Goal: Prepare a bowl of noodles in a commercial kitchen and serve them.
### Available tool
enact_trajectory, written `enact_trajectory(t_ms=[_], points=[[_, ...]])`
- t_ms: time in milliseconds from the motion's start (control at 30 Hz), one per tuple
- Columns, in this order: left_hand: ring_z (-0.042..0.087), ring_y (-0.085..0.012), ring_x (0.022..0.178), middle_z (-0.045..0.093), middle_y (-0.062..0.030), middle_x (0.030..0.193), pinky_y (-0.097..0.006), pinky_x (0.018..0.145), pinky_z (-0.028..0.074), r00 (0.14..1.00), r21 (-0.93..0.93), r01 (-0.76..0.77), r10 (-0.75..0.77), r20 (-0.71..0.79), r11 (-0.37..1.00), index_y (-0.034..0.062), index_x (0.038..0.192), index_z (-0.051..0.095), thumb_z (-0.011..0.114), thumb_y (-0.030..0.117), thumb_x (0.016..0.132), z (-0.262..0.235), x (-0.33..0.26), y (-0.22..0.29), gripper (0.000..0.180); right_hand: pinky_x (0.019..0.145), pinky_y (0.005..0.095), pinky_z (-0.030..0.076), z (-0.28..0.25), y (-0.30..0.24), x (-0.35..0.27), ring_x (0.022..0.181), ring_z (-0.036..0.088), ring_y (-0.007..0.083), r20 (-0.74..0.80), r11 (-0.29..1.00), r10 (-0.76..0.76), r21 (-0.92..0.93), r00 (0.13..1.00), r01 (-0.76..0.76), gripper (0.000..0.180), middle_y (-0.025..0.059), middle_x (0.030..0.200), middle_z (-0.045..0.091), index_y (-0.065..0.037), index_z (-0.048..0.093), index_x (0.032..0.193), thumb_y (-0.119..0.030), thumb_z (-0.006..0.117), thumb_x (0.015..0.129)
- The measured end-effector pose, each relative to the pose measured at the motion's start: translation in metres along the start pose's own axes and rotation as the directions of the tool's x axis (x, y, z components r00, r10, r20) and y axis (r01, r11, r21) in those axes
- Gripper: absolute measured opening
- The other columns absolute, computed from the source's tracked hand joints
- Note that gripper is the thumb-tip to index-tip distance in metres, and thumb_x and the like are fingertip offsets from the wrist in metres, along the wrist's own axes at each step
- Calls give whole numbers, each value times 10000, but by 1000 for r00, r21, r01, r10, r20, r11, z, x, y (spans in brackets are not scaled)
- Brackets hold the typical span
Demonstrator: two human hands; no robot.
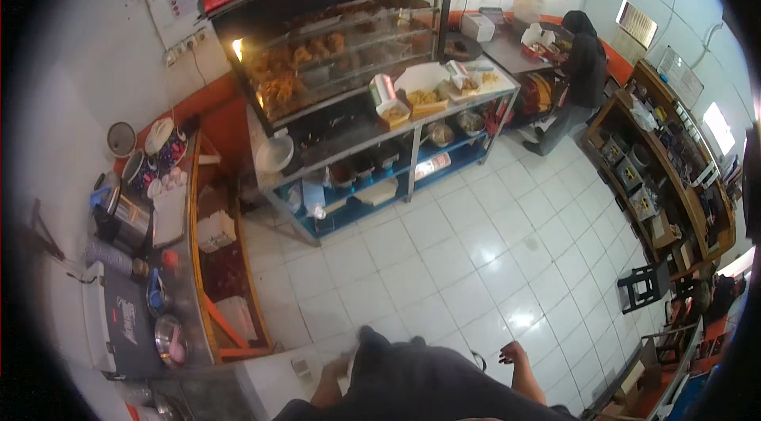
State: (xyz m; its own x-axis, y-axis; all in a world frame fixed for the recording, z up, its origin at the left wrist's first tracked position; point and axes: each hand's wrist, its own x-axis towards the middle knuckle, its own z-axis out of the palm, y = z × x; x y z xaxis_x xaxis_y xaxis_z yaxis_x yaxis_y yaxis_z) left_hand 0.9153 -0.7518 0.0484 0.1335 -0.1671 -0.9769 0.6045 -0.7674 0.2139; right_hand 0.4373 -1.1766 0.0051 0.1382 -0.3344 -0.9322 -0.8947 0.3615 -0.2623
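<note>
I stand on a white tiled floor (460,246) in a small food kitchen, my dark shirt filling the lower edge. My right hand (514,354) hangs beside my hip with the fingers curled in and nothing in it. My left hand (341,364) hangs low on the other side, blurred and partly hidden by my body, close to the end of the left counter (190,318). Neither hand touches anything I can see.
Ahead stands a glass warming cabinet (341,48) of fried food on a steel shelf table (317,171) with open food boxes (424,96). A person in dark clothes (583,64) works at the far right counter. Wooden shelves (674,191) and a black stool (644,285) line the right.
</note>
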Motion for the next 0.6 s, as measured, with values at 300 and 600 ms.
enact_trajectory(t_ms=[300, 600], points=[[621, -255, 880, 641, -77, 1064, -391, 720, 498, 874, 377, -466, 483, 56, 800, 59, 1168, 581, 719, 301, 735, -15, 20, 89, 515, 582, 314, 536, -31, -289, -3, 698, 682, 225, -71, 970, -243, -41, 968, 240, 287, 120, 887, 684, 3, 625, 1010, -205, 627, 812], [603, -193, 908, 621, -123, 1071, -295, 795, 486, 251, 573, -759, 951, -181, 309, -4, 1236, 517, 618, 189, 866, 3, 129, 491, 429, 660, 322, 533, -140, -627, -31, 711, 677, 205, -112, 659, -750, -208, 652, 723, 288, 146, 897, 684, 24, 610, 1091, -118, 587, 841]])
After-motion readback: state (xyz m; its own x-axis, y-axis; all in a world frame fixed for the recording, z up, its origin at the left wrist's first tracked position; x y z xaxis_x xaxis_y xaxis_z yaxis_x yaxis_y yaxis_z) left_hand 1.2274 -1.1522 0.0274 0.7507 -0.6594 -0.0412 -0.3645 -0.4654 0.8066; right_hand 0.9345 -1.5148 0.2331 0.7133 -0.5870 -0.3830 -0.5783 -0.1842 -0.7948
